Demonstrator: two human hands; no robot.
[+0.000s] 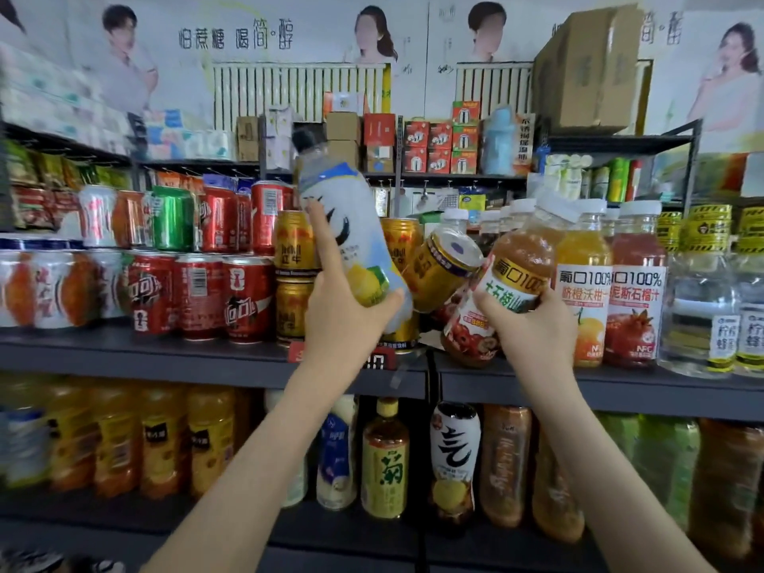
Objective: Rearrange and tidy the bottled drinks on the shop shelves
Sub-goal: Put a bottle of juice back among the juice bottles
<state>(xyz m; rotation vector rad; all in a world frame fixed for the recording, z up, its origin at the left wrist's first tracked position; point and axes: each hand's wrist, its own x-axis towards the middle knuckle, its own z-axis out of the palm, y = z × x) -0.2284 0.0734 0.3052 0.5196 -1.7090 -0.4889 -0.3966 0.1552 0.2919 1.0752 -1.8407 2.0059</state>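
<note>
Left hand (343,312) grips white bottle (345,225), lifted clear; right hand (525,324) grips tilted juice bottle (506,279) — probably swapping spots on shelf (144,349).

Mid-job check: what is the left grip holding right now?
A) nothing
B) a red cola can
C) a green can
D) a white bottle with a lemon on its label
D: the left grip holds the white lemon-label bottle by its lower part, tilted, with its dark cap up and to the left.
</note>
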